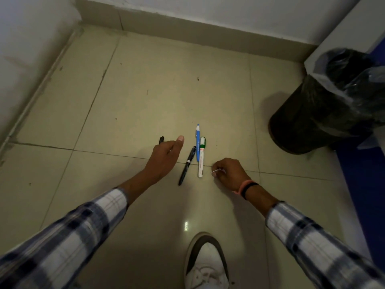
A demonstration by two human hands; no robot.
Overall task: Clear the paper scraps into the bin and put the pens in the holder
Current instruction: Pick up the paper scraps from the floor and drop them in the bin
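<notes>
Three pens lie side by side on the floor tiles: a black pen (pixel 186 166), a blue and white pen (pixel 198 142) and a white marker with a green cap (pixel 201 157). A further black pen (pixel 161 139) pokes out from under my left hand (pixel 166 155), whose fingers curl over it with the thumb stretched out. My right hand (pixel 228 174) rests just right of the marker, fingers pinched on a small white paper scrap (pixel 216 171). The black bin (pixel 316 115) with a plastic liner stands at the right. No pen holder is in view.
Beige tiled floor (pixel 145 90) in a room corner, with white walls at the left and back. A blue and white panel (pixel 362 184) runs along the right behind the bin. My white shoe (pixel 206 265) is at the bottom centre.
</notes>
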